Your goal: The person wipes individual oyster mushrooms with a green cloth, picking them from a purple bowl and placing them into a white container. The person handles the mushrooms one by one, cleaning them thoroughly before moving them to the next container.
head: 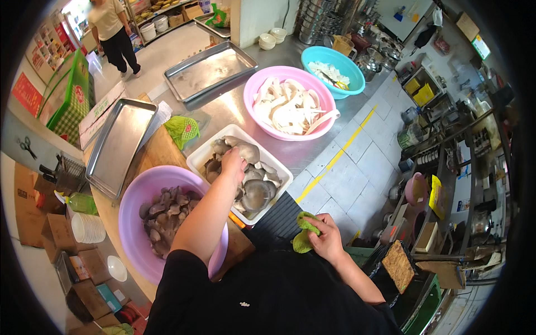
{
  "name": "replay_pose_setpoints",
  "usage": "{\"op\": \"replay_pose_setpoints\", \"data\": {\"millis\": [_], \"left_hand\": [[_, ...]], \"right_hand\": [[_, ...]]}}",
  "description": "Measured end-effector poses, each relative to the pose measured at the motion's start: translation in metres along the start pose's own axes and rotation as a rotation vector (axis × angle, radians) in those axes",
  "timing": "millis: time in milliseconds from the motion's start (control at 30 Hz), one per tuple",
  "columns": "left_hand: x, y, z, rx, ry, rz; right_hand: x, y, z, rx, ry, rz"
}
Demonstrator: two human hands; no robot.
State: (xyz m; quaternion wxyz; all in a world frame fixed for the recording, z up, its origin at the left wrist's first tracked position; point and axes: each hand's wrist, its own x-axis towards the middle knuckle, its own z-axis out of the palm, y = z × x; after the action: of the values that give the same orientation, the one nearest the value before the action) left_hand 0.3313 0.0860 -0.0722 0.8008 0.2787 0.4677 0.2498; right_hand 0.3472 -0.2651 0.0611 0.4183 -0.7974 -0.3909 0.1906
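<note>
My left hand [234, 164] reaches into a white rectangular plastic tub [286, 176] of grey oyster mushrooms [258, 195]. Its fingers rest against a large mushroom cap [248, 153]; whether they grip it is hard to tell. In my right hand [328, 238], held in front of my body beside the tub, is a bunched green cloth [302, 243]. A purple basin [138, 201] with many small torn mushroom pieces [165, 217] stands left of the tub, partly behind my left forearm. Beyond the tub, a pink basin [256, 121] holds broad white strips [289, 106] of food.
Two metal trays [211, 69] [121, 146] lie at the back and left. A green cloth [182, 129] lies behind the tub. A turquoise basin [356, 75] with white pieces and stacked white bowls [272, 37] stand farther back. A person [111, 31] stands beyond the counter. Shelves line the right.
</note>
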Motion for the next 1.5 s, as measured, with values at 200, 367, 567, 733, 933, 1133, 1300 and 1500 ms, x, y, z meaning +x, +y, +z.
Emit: {"op": "replay_pose_setpoints", "data": {"millis": [200,367,567,733,933,1133,1300,1500], "left_hand": [[0.026,0.002,0.026,0.552,0.024,0.008],[0.033,-0.009,-0.018,1.142,0.048,0.36],[-0.055,-0.004,-0.002,1.264,0.173,0.613],[-0.043,0.016,0.003,1.558,0.332,0.892],[-0.02,0.018,0.014,1.985,0.206,1.184],[-0.004,0.024,0.012,2.141,0.099,1.323],[0.001,0.026,-0.001,2.251,0.077,1.244],[-0.005,0.025,0.002,2.272,0.152,1.312]], "right_hand": [[-0.005,0.01,-0.016,0.023,0.039,0.009],[0.013,0.044,-0.034,0.086,0.056,0.005],[0.039,0.094,-0.072,0.164,0.065,0.04],[0.068,0.13,-0.099,0.121,0.011,0.006],[0.088,0.159,-0.123,0.132,-0.056,-0.007],[0.098,0.174,-0.146,0.109,-0.07,-0.001],[0.106,0.185,-0.157,0.078,-0.056,-0.05],[0.107,0.2,-0.153,0.123,-0.031,-0.093]]}}
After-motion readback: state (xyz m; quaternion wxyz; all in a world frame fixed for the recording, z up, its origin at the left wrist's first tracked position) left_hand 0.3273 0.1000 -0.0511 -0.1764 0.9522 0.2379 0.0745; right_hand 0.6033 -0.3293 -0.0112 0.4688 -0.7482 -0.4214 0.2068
